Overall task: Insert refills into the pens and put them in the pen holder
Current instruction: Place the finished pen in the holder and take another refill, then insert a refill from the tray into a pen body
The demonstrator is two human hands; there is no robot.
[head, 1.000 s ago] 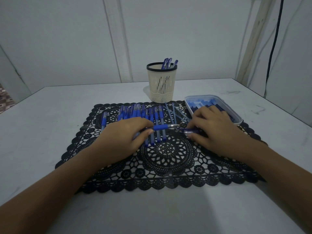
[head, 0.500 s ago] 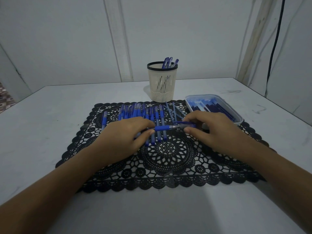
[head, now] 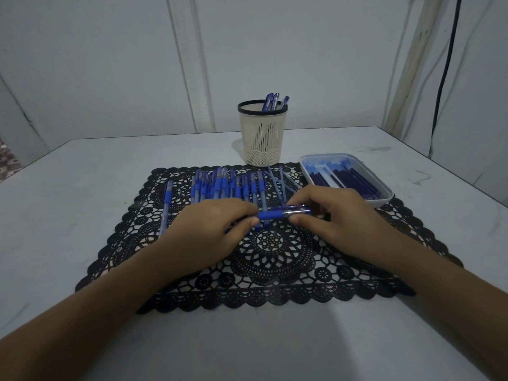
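I hold one blue pen [head: 275, 214] level above the black lace mat [head: 269, 270]. My left hand [head: 209, 232] grips its barrel end. My right hand [head: 335, 215] pinches a clear blue cap [head: 298, 209] that now sits over the pen's tip. Behind my hands a row of several blue pens [head: 225, 185] lies on the mat, and a few thin refills [head: 280, 180] lie to their right. The cream pen holder [head: 262, 138] with a black rim stands behind the mat with three pens in it.
A shallow white tray [head: 382, 188] with dark refills and caps sits at the mat's right rear corner. One pen [head: 166, 207] lies apart on the mat's left. The white table [head: 82, 174] meets walls behind, and a black cable [head: 445, 67] hangs at the right.
My right hand picked a cap off the mat, brought it left and slid it over the tip of the pen held by my left hand.
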